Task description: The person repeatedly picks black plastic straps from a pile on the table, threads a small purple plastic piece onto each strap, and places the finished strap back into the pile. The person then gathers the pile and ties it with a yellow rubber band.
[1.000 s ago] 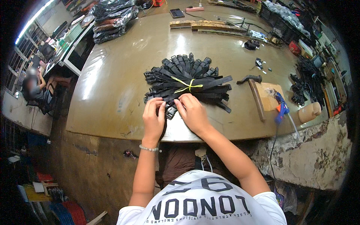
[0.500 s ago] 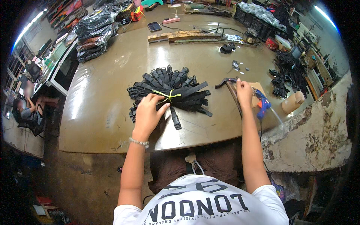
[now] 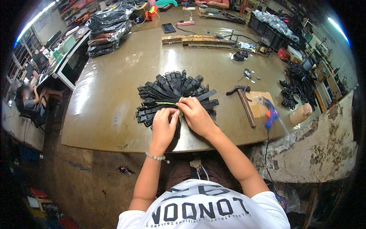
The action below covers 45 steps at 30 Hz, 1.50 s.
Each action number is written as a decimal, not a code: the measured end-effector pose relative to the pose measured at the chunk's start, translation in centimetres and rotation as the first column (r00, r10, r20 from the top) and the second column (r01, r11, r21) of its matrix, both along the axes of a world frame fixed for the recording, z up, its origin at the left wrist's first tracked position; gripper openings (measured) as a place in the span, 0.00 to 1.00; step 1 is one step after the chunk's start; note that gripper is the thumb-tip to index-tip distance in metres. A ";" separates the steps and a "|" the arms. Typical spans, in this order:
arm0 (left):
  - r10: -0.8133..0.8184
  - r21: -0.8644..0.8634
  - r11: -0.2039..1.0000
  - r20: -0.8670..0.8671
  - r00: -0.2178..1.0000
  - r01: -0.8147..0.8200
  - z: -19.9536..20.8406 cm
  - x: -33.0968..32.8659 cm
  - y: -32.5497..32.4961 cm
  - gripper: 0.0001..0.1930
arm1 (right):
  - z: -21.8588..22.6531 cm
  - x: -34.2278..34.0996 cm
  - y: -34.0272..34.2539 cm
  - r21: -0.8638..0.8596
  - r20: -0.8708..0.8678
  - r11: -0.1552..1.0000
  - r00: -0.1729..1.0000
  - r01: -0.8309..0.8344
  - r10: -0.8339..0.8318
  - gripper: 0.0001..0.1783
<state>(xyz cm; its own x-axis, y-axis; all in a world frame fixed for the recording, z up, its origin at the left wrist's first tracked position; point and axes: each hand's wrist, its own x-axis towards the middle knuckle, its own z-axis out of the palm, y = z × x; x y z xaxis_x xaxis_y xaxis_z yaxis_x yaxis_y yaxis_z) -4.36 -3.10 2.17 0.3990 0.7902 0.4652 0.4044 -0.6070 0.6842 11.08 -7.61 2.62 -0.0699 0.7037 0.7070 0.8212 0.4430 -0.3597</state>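
Observation:
A bundle of black webbing straps with plastic buckles (image 3: pixel 173 84) lies fanned out on the table, gathered at its middle by a yellow-green tie (image 3: pixel 166 103). My left hand (image 3: pixel 164 124) is closed at the near side of the bundle, thumb and fingertips pinching the tie. My right hand (image 3: pixel 195 114) meets it there, its fingers bent closely over the same tie. Both hands' fingertips nearly touch, and they partly hide the tie's end. To the right of the bundle lies a hammer (image 3: pixel 247 108) with a wooden handle.
A blue glue gun (image 3: pixel 271 114) with a cord rests by a piece of cardboard (image 3: pixel 259 101) and a brown roll (image 3: pixel 300 113). More black straps (image 3: pixel 299 86) are heaped at right. Wooden bars (image 3: pixel 198 39), a phone (image 3: pixel 168 28) and plastic-wrapped stacks (image 3: pixel 108 32) lie farther back. A person (image 3: pixel 32 99) sits at left.
My right hand has left the hammer and come over to the bundle's tie beside my left hand. The left hand has closed on the tie.

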 end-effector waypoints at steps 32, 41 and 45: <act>-0.090 0.322 0.928 -0.296 0.951 0.188 -1.7 7.3 6.6 0.25 | -0.5 3.5 -0.8 0.016 0.215 0.907 0.884 0.421 -0.414 0.15; -0.086 0.300 0.939 -0.260 0.962 0.165 -1.6 7.4 6.5 0.20 | -0.3 2.4 -0.4 -0.057 -0.049 0.960 0.960 0.274 -0.277 0.07; -0.086 0.278 0.947 -0.258 0.962 0.159 -1.3 7.3 6.3 0.24 | 0.3 2.5 -2.9 -0.092 -0.340 0.988 0.929 0.124 -0.148 0.05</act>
